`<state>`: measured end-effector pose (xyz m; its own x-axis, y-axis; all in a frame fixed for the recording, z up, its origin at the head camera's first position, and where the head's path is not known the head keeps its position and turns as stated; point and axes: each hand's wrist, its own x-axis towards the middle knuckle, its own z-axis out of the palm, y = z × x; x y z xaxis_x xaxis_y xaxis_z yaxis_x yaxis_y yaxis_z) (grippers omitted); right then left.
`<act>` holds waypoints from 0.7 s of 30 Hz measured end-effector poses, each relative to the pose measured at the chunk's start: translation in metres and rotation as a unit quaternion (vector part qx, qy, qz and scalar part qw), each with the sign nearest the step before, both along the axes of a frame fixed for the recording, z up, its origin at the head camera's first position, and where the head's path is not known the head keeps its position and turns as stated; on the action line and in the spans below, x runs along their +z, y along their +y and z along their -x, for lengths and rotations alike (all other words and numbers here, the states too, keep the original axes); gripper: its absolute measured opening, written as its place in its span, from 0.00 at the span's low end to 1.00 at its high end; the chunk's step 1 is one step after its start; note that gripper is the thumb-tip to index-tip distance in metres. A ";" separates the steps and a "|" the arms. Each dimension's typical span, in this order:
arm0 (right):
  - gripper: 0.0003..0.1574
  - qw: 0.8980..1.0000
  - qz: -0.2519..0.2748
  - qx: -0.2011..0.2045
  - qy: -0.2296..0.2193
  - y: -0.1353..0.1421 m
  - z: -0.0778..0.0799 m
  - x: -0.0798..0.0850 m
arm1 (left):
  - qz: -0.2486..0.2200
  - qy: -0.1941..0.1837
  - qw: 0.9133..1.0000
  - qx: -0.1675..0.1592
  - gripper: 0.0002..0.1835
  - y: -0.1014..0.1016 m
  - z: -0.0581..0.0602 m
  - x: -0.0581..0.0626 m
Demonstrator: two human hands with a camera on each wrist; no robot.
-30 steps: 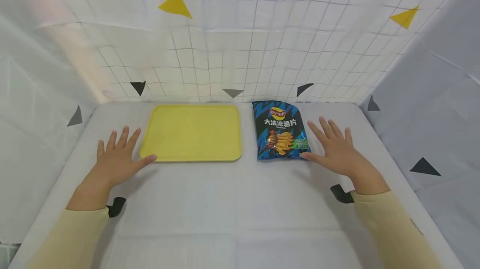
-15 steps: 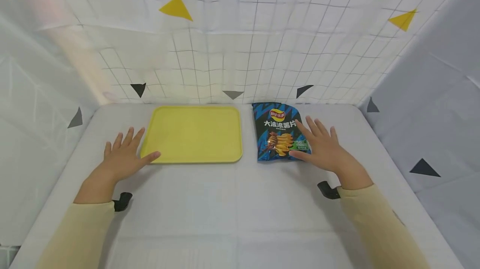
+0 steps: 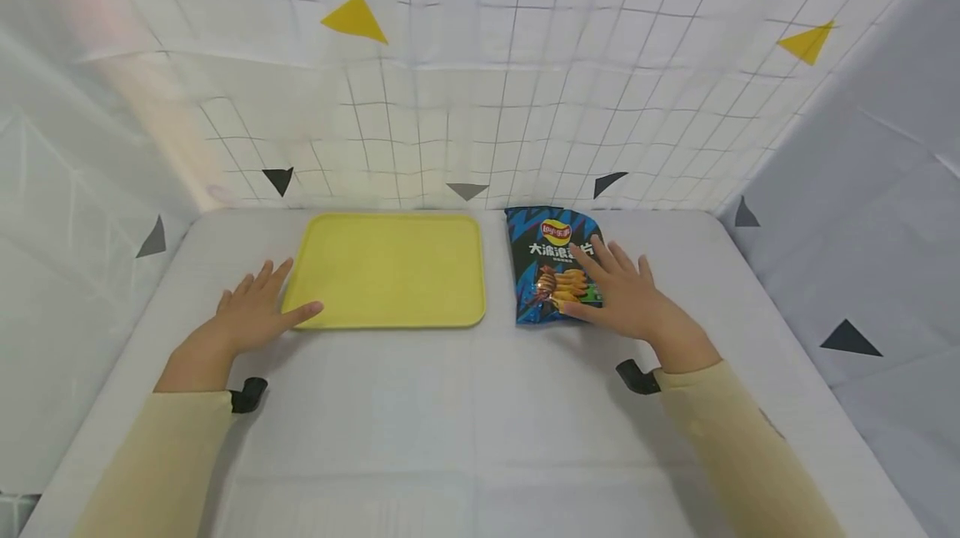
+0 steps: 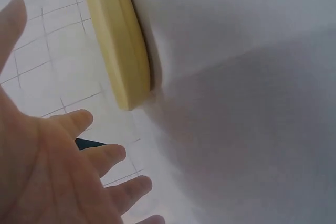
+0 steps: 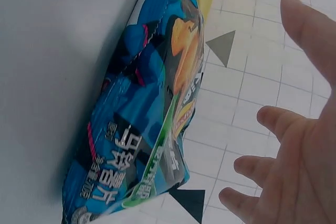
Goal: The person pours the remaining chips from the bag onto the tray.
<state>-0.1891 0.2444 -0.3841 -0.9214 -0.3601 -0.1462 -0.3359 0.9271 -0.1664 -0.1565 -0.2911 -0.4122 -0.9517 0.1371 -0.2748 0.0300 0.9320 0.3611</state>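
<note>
A blue bag of potato chips [image 3: 536, 284] lies face up on the white table, its right part covered in the head view by my right hand [image 3: 622, 296]. In the right wrist view, a gap separates the spread fingers from the chip bag [image 5: 152, 82]. To the left lies a flat yellow tray [image 3: 390, 271] with a raised rim. My left hand [image 3: 251, 317] hovers at the tray's left front corner, fingers spread and thumb pointing right. The left wrist view shows the tray's edge [image 4: 115, 40] apart from those fingers. Neither hand holds anything.
White sheets with grid lines form a back wall [image 3: 465, 104] right behind the tray and bag. A grey-white side wall [image 3: 862, 229] rises on the right, another on the left. Each wrist carries a small black device [image 3: 637, 377].
My right hand has moved left, from beside the chip bag to over its right part. My left hand has shifted slightly right. Tray and bag have stayed in place.
</note>
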 end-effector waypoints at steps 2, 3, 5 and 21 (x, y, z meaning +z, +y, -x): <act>0.64 1.000 0.002 0.001 -0.002 -0.002 0.001 -0.001 | -0.001 -0.006 1.000 -0.002 0.59 -0.001 0.002 -0.001; 0.64 1.000 0.001 0.002 -0.003 -0.003 0.001 -0.002 | -0.002 -0.010 1.000 -0.003 0.59 -0.001 0.004 -0.002; 0.64 1.000 0.002 0.002 -0.004 -0.005 0.002 -0.004 | -0.006 -0.017 1.000 -0.004 0.60 -0.002 0.007 -0.003; 0.61 0.999 -0.003 0.032 -0.001 -0.020 0.007 -0.007 | -0.015 -0.039 0.999 -0.006 0.65 -0.007 0.019 -0.010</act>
